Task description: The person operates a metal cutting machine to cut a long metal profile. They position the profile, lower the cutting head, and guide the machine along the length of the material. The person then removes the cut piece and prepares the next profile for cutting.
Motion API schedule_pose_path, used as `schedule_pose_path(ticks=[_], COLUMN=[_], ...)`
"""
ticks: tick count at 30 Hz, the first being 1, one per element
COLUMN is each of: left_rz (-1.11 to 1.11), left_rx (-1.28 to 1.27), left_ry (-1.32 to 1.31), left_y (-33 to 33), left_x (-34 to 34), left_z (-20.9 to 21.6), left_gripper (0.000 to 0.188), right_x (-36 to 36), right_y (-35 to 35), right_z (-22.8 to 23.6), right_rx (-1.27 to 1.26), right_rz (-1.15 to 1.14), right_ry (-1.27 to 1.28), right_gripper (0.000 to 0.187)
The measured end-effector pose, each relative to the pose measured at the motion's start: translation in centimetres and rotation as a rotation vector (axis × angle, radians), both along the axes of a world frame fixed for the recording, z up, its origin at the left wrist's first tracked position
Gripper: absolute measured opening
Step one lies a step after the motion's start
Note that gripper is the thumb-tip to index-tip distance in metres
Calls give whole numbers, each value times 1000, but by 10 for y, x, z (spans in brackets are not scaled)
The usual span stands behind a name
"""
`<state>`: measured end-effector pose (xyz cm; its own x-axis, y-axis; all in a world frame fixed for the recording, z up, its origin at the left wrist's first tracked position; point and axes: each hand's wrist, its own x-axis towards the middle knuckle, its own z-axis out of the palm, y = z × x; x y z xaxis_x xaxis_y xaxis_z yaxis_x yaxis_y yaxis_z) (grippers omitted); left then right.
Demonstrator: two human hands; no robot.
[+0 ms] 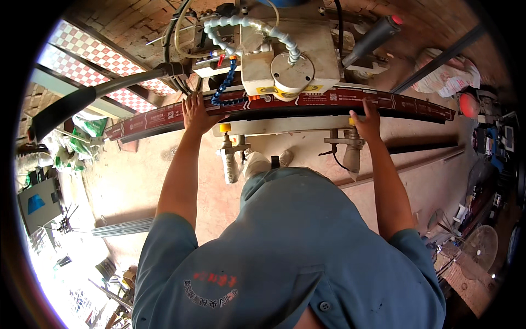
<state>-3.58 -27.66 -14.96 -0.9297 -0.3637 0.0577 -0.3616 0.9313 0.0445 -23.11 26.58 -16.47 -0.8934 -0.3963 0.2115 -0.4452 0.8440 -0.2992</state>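
Note:
A long profile bar (151,119) covered in dark red printed film lies crosswise on the bed of a machine, beneath its pale metal head (290,46). My left hand (198,114) grips the bar left of the head, fingers over its top and thumb stretched along the near side. Right of the head, my right hand (369,119) holds the same bar, its thumb close to a yellow-capped clamp (352,122). Another yellow-capped clamp (224,128) stands just right of my left hand. The head hides part of the bar's far edge.
Segmented coolant hoses (241,21) curve around the head. A black-gripped lever (372,41) rises at its right, and a dark padded arm (93,96) reaches left. Long strips (422,148) lie on the floor at right. A fan (478,249) stands lower right.

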Motion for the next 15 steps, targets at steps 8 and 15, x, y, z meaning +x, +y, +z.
schedule_pose_path(ticks=[8,15], left_rz=[232,-77], left_rx=[292,141], left_ry=[406,267], left_y=[39,93], left_x=[74,68], left_z=[-22,19], left_gripper=[87,71], right_x=[115,135], right_y=[66,56], right_z=[-80,-68], right_rx=[-352,-680], right_rz=[-645,-765], right_ry=[-173,-902], right_gripper=[93,56])
